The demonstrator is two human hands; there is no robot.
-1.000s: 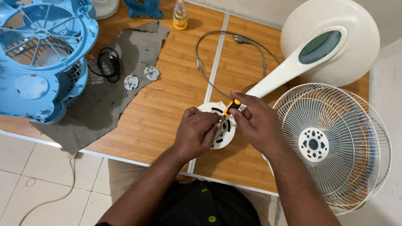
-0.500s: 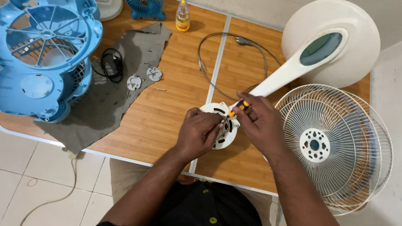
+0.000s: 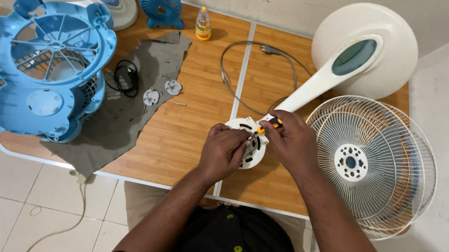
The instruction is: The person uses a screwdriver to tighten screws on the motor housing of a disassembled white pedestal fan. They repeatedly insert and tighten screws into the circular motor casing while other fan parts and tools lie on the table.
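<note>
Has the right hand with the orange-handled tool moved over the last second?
No. The right hand holds the orange-handled screwdriver at the same spot on the white motor housing, beside the table's centre seam, as before.

Fan repair workshop, dismantled fans [image 3: 46, 73], wooden table [image 3: 193, 124]

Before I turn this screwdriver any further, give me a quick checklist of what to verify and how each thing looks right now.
1. Left hand steadying the white round motor housing: ok, its fingers rest on the housing.
2. Right hand gripping the orange and black screwdriver: ok, handle shows between its fingers.
3. Screwdriver tip seated in a screw: cannot tell, hidden by both hands.
4. Housing lying flat on the wooden table: ok.
5. Grey power cord away from the hands: ok, it loops behind the housing.
6. Loose small screws kept together: cannot tell; small bits lie on the grey cloth, too small to count.
</note>
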